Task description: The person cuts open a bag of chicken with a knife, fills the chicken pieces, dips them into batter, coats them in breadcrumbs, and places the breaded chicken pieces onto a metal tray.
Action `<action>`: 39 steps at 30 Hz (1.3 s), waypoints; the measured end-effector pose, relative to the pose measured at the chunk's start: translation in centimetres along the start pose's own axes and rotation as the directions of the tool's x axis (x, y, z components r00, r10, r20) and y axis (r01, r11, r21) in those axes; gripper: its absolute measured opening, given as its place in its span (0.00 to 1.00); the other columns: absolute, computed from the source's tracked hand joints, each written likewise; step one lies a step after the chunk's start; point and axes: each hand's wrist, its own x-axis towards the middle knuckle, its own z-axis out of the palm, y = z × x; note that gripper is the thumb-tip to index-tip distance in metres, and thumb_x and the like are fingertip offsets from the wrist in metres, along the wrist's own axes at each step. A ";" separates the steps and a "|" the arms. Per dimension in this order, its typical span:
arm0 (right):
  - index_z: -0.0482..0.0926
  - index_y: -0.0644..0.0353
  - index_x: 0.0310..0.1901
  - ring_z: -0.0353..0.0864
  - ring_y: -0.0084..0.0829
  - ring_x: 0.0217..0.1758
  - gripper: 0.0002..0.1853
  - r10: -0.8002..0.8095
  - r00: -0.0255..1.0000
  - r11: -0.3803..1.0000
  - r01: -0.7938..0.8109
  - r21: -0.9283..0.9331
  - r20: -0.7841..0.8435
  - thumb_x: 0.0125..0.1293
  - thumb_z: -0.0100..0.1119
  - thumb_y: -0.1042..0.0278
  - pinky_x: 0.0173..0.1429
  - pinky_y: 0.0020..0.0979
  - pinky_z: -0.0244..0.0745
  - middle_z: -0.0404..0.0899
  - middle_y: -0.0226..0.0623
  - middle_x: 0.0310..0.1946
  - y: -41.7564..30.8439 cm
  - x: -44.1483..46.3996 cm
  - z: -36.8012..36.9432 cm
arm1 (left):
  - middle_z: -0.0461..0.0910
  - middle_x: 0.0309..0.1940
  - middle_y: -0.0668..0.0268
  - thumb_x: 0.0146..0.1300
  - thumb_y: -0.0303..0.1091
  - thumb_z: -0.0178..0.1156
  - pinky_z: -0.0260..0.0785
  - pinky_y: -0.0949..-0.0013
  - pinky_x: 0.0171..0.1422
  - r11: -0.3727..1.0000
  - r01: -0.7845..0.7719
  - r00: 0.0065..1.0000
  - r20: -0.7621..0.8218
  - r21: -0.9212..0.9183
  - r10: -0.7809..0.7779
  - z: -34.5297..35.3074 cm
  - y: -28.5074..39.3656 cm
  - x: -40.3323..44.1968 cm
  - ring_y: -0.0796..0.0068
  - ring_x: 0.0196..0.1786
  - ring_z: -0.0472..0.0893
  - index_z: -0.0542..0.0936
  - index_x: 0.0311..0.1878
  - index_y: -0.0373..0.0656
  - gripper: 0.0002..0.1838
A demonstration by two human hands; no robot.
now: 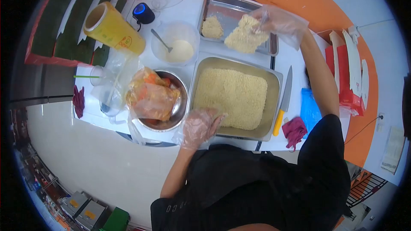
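My right hand [266, 20], in a clear plastic glove, grips one end of a large flat breaded piece [245, 36], perhaps a cutlet. The piece hangs over the shallow metal tray [233, 1] at the back. A smaller breaded piece [212, 27] lies at that tray's left side. My left hand [199, 127], also gloved, rests at the near left corner of the deep metal pan [275, 98]. Its fingers are loosely bent and apart, with crumbs on the tips and nothing visible between them. Pale breadcrumbs [231, 96] fill the bottom of the pan.
Left of the pan stands a steel bowl [183, 102] with a plastic bag of orange-coloured food [154, 98]. Behind it are a tub of pale batter [182, 51] with a spoon and a yellow film roll [114, 28]. A yellow-handled knife [286, 90] and a maroon cloth [294, 130] lie right.
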 end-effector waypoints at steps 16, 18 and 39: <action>0.83 0.66 0.61 0.82 0.37 0.51 0.35 0.315 0.897 0.885 -0.159 -0.438 0.310 0.58 0.74 0.48 0.60 0.38 0.74 0.87 0.45 0.52 15.8 18.7 -2.4 | 0.84 0.36 0.62 0.60 0.45 0.76 0.77 0.58 0.37 0.995 0.006 0.998 0.059 -0.102 0.000 -1.3 0.1 1.6 0.60 0.34 0.84 0.85 0.49 0.47 0.18; 0.83 0.65 0.61 0.83 0.40 0.52 0.36 0.276 0.921 0.856 -0.105 -0.506 0.275 0.58 0.74 0.46 0.61 0.39 0.75 0.88 0.46 0.52 17.5 20.0 -1.4 | 0.84 0.35 0.62 0.61 0.44 0.75 0.78 0.60 0.35 0.997 -0.026 0.997 0.066 -0.074 0.031 -1.4 0.1 1.9 0.61 0.33 0.84 0.85 0.49 0.46 0.18; 0.84 0.74 0.52 0.89 0.50 0.52 0.24 0.356 0.910 0.798 -0.413 -0.438 -0.210 0.59 0.65 0.63 0.57 0.44 0.81 0.87 0.61 0.46 19.1 14.5 2.4 | 0.83 0.32 0.60 0.62 0.47 0.74 0.76 0.57 0.38 0.998 -0.011 0.999 0.031 -0.058 0.012 -0.9 0.4 1.3 0.58 0.33 0.84 0.86 0.47 0.46 0.17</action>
